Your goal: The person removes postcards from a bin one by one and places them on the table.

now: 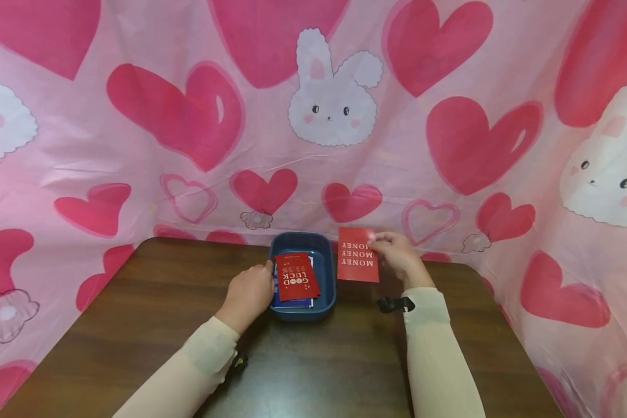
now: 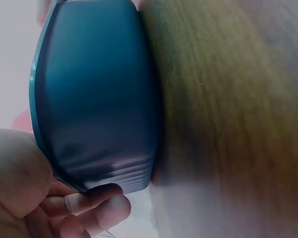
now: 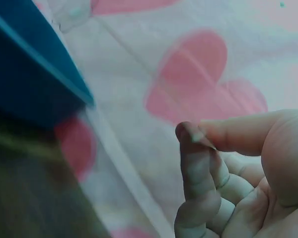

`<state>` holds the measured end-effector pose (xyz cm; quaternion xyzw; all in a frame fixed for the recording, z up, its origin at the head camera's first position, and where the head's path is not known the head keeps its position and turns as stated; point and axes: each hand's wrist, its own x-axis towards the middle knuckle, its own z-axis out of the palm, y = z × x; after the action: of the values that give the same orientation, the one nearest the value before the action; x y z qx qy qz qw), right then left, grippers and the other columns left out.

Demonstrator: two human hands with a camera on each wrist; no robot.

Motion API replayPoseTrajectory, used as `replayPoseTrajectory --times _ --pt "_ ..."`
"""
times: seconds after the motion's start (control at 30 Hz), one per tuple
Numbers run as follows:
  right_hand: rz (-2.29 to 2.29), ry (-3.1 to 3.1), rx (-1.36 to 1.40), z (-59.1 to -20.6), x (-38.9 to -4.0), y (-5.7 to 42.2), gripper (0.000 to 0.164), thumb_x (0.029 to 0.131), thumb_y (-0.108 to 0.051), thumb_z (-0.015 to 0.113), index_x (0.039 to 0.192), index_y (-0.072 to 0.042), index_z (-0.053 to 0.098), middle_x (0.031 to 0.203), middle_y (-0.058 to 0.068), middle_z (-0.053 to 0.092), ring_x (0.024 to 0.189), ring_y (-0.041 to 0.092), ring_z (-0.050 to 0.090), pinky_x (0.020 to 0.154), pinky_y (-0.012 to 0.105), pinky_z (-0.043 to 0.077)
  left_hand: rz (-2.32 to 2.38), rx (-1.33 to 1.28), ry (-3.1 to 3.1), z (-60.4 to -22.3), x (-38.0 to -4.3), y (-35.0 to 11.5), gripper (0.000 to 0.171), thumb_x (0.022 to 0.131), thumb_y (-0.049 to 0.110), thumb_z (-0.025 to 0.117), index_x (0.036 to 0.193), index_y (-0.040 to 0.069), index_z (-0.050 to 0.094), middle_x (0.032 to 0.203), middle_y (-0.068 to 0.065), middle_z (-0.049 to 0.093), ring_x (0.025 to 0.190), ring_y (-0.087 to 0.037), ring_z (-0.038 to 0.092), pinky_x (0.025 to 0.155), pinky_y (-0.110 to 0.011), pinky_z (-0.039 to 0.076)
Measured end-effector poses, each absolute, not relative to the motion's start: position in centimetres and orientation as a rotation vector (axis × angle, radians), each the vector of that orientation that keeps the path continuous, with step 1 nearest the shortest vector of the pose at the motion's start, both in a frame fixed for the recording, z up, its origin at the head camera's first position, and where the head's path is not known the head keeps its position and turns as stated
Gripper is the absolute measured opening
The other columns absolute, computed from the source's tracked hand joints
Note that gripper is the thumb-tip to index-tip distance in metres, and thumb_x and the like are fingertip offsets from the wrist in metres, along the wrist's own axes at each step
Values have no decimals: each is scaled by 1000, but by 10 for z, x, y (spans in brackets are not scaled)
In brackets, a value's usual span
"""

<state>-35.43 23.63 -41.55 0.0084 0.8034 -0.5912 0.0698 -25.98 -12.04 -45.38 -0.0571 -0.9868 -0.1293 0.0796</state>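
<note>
A dark blue plastic bin [image 1: 327,302] stands on the table; red envelopes lie in it, the top one a "GOOD LUCK" red envelope [image 1: 295,290], over a blue printed packet [image 1: 299,303]. My left hand [image 1: 249,293] grips the bin's left rim; in the left wrist view its curled fingers [image 2: 97,208] lie against the outer wall. To the right of the bin, my right hand [image 1: 399,255] pinches a red envelope [image 1: 356,270] printed "MONEY" three times by its upper right edge, between thumb and fingers [image 3: 196,163]. The lettering appears upside down from here.
Brown wooden table [image 1: 303,371] under the bin, its far edge close behind it. A pink cloth [image 1: 271,151] with hearts and rabbit faces hangs behind the table and along its sides. Dark straps sit at both wrists.
</note>
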Motion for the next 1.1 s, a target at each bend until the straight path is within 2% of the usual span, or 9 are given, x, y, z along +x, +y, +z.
replayPoseTrajectory --times 0.23,0.57,0.87,1.1 --pt "-1681 2456 61 -441 -359 258 31 108 -20 75 130 2 70 93 -3 74 82 13 69 67 30 56 -384 -170 -2962 -453 -261 -125 53 106 28 79 149 -1 70 117 -25 83 91 -40 81 80 -60 71" --pt "-1546 2336 94 -489 -364 261 33 106 -24 82 124 -2 65 100 2 73 82 16 73 70 27 59 -384 -112 -3031 -455 -260 -123 59 104 30 81 151 -3 67 124 -26 82 95 -39 81 85 -61 71" --pt "-1459 2412 55 -493 -364 260 33 101 -23 88 116 -2 69 89 5 76 74 15 73 68 25 59 -353 -109 -3035 -453 -260 -122 62 103 32 81 152 -2 66 123 -25 81 94 -39 80 85 -60 71" --pt "-1409 2474 64 -492 -365 254 41 100 -22 89 126 2 68 85 4 78 70 11 73 65 24 60 -356 -109 -3023 -450 -260 -123 62 104 32 80 153 -2 66 124 -25 81 96 -40 80 86 -60 71"
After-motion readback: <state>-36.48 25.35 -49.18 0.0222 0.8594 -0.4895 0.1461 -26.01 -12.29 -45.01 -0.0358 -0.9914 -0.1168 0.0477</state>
